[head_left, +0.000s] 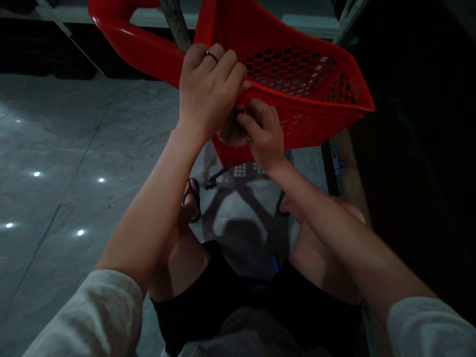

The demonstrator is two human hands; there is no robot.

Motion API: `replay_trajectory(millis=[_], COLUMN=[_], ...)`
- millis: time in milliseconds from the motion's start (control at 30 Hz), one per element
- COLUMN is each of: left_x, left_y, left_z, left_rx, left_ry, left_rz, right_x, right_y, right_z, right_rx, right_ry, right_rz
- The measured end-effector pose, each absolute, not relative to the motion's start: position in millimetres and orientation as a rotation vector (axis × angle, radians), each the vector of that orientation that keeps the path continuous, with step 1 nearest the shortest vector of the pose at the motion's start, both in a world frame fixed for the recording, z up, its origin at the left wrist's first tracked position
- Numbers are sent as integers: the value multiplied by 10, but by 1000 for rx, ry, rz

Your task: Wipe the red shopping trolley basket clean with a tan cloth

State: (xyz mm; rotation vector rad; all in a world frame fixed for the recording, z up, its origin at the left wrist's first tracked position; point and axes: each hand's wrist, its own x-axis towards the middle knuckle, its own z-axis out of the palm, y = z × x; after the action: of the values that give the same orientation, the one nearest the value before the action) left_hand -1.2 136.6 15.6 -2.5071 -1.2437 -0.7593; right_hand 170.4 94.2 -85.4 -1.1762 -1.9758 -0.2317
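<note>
Basket (241,29), red, before me; left hand (210,89), clenched on its rim (316,104), presumably steadying it; right hand (265,131), curled below by a dim brown thing (234,135); whether pinching, I cannot tell.

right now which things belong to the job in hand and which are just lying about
In the job:
- red basket
- left hand, gripping the basket's edge
- right hand, fingers at a brownish object too dim to identify

Just around:
- black sandal, on a foot
- blue-marked item
</note>
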Motion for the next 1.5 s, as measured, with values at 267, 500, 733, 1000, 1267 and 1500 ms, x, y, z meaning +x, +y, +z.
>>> replay_trajectory(millis=[267, 500, 733, 1000, 1267, 1500], left_x=[-8, -79, -151, -123, -141, -127], left_y=[1468, 1511, 1400, 1427, 1444, 1436], left_z=[83, 3, 88, 51, 71, 93], left_rx=[-2389, -2253, -2466, -2346, -2332, -2348], left_ry=[-1242, -1206, -1363, -1229, -1156, -1164], left_rz=[-695, -643, -831, -746, -646, -611], right_x=[1776, 1687, 1766, 1609, 1596, 1747], right_y=[978, 880, 911, 849, 751, 929], right_z=[-1216, -1256, -784, -1328, -1988, -1184], right_rx=[-1208, -1191, -1107, -1191, -1245, -1169], right_ry=[-2440, -2593, -2327, -2444, -2698, -2051], right_rz=[-129, -104, -175, -43, -15, -288])
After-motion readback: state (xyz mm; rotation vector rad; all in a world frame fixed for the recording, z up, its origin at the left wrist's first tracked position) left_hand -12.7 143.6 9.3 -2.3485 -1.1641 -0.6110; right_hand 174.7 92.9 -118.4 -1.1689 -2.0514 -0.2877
